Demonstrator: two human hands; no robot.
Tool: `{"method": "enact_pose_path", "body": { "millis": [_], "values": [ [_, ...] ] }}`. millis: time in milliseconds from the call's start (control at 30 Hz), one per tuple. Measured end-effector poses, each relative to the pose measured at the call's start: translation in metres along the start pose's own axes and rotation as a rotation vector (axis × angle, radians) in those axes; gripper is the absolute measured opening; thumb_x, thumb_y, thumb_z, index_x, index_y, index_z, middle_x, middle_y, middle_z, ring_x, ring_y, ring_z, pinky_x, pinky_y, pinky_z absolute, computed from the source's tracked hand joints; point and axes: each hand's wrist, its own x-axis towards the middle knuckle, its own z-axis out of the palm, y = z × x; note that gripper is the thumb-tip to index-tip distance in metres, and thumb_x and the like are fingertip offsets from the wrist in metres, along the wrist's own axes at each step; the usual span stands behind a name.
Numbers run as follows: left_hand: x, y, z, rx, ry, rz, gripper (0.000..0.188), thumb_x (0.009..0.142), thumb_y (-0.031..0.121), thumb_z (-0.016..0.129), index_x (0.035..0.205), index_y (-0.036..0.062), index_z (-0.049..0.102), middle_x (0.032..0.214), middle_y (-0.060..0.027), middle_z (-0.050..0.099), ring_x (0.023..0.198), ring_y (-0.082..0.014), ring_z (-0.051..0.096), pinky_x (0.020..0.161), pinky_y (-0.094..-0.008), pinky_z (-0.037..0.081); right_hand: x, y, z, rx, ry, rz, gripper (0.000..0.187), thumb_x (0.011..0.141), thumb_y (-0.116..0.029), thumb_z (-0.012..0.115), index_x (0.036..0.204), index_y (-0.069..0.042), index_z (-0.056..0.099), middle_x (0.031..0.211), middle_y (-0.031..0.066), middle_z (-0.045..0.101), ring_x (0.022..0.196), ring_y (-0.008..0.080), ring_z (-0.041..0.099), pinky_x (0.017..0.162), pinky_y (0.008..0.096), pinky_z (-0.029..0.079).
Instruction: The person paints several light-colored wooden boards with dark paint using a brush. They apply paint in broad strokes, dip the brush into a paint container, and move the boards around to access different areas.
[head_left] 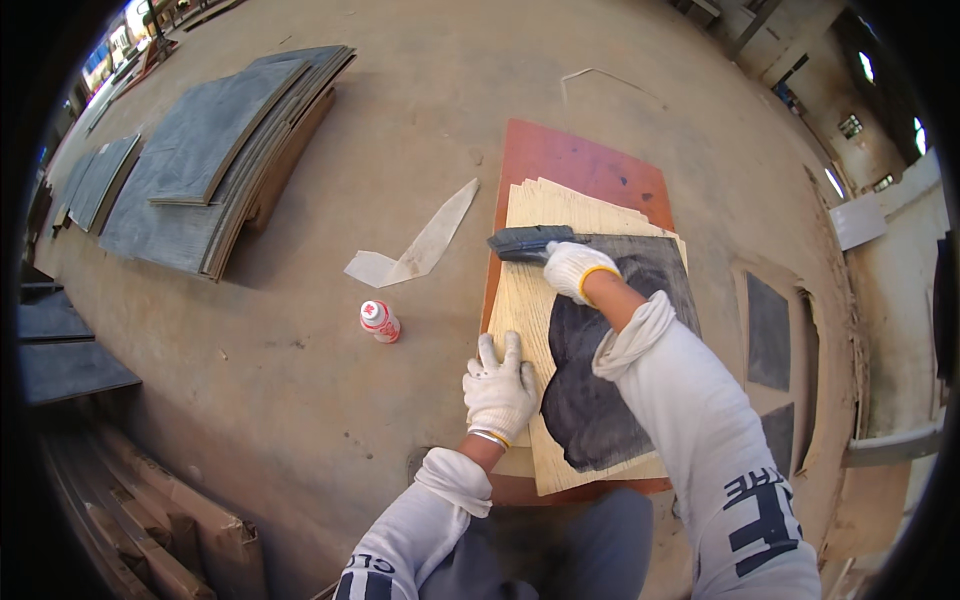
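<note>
A stack of thin pale wood sheets (540, 208) lies on a reddish-brown board (580, 152) in front of me. Black coating (598, 405) covers much of the top sheet, with a wavy left border and bare wood along the left side. My right hand (578, 270), in a white knit glove, is closed round the handle of a wide, black-stained brush (528, 240). The brush head reaches over the left part of the sheets, near their far end. My left hand (497, 390), also gloved, rests on the stack's left edge with its fingers spread.
A white bottle with red markings (380, 321) stands on the floor to the left, near a pale torn strip (432, 240). Stacked dark panels (190, 165) lie at far left, more dark panels (768, 330) at right. Brown boards (160, 505) are at lower left.
</note>
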Motion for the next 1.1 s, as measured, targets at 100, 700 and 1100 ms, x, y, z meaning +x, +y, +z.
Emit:
{"method": "enact_pose_path", "body": {
  "millis": [100, 700, 1100],
  "values": [
    [0.001, 0.004, -0.006, -0.015, -0.018, -0.007, 0.057, 0.096, 0.031, 0.059, 0.151, 0.0182, 0.051, 0.153, -0.0274, 0.045, 0.113, -0.0447, 0.059, 0.091, -0.0532, 0.050, -0.005, 0.006, -0.021, -0.048, -0.125, 0.024, 0.037, 0.091, -0.012, 0.056, 0.119, 0.000, 0.076, 0.127, 0.0252, 0.071, 0.119, 0.0409, 0.069, 0.098, 0.0496, 0.056],
    [-0.100, -0.107, -0.108, -0.495, -0.625, -0.099, 0.032, 0.101, 0.028, 0.063, 0.119, 0.0041, 0.075, 0.112, -0.0170, 0.076, 0.105, -0.0330, 0.073, 0.092, -0.0389, 0.057, -0.112, 0.054, -0.002, -0.264, -0.072, -0.459, 0.042, 0.098, -0.033, 0.062, 0.140, -0.038, 0.061, 0.093, 0.0138, 0.073, 0.088, 0.0362, 0.073, 0.077, 0.0497, 0.058],
    [-0.129, -0.109, -0.042, -0.671, -1.128, 0.303, 0.054, 0.105, 0.034, 0.061, 0.149, 0.0041, 0.056, 0.121, -0.0178, 0.073, 0.115, -0.0286, 0.069, 0.101, -0.0363, 0.052, -0.077, 0.041, -0.028, -0.409, -0.068, -0.595, 0.044, 0.094, -0.028, 0.067, 0.137, -0.037, 0.068, 0.091, 0.0092, 0.073, 0.086, 0.0320, 0.073, 0.077, 0.0447, 0.058]
  ]
}}
